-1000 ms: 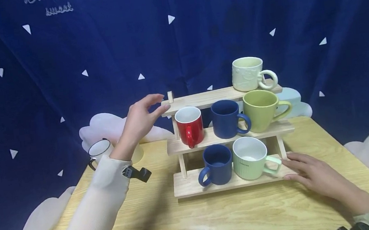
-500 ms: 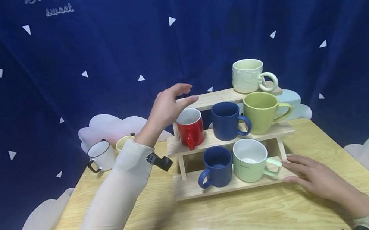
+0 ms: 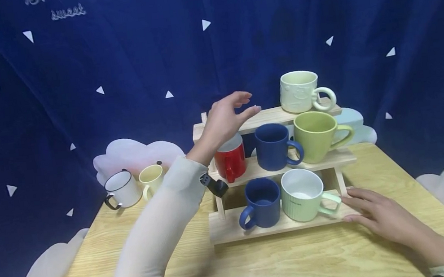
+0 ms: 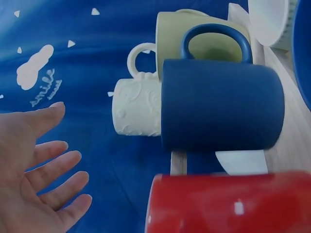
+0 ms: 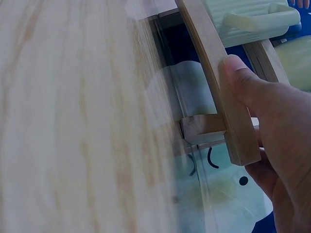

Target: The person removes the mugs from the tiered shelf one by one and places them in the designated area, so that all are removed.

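Note:
A three-tier wooden rack [image 3: 232,232] stands on the table with mugs on every tier. My left hand [image 3: 228,117], fingers spread with nothing between them, is over the left part of the top shelf, its wrist overlapping the red mug [image 3: 230,161]. To its right on that shelf is a pale embossed mug [image 3: 297,92]. Beside the red mug sit a navy mug [image 3: 271,147] and a yellow-green mug [image 3: 312,140]. Another navy mug [image 3: 263,204] and a ribbed mint mug [image 3: 299,198] occupy the bottom shelf. There, my right hand [image 3: 384,216] grips the right end, thumb on the board [image 5: 238,141].
At the table's left back stand a white mug [image 3: 126,191] with a black rim and handle, and a cream-yellow mug [image 3: 151,178]. A dark blue curtain [image 3: 135,44] with white triangles hangs behind the table [image 3: 284,263].
My left hand has moved right along the top shelf, from its left end to over the shelf. The two mugs at the left have come into fuller view. My right hand stays put.

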### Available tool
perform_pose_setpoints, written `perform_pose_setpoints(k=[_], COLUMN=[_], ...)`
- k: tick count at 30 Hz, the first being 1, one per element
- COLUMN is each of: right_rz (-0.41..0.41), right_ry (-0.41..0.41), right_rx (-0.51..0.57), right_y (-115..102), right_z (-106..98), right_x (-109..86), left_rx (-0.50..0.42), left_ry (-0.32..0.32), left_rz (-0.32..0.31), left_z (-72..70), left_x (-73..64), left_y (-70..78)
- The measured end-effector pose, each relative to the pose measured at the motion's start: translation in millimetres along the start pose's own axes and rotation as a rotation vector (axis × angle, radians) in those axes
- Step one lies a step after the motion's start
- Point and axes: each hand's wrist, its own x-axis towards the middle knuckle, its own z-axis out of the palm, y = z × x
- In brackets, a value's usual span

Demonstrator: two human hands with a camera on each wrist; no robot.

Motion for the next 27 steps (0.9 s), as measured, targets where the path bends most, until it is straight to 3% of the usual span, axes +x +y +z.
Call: perform_pose_setpoints(k=[14, 27], right_rz=[-0.01, -0.002], right_ry=[0.013, 0.018], right_rx=[-0.001, 0.007], right_y=[-2, -2], right_z=[-3, 1], right_x=[-0.8, 0.5], left_rx=[0.064, 0.081], left_ry=[-0.127, -0.125], left_rz=[0.014, 0.042], left_z=[41.9, 78.2], left_x=[27.7, 44.7], left_y=[33.1, 53.1])
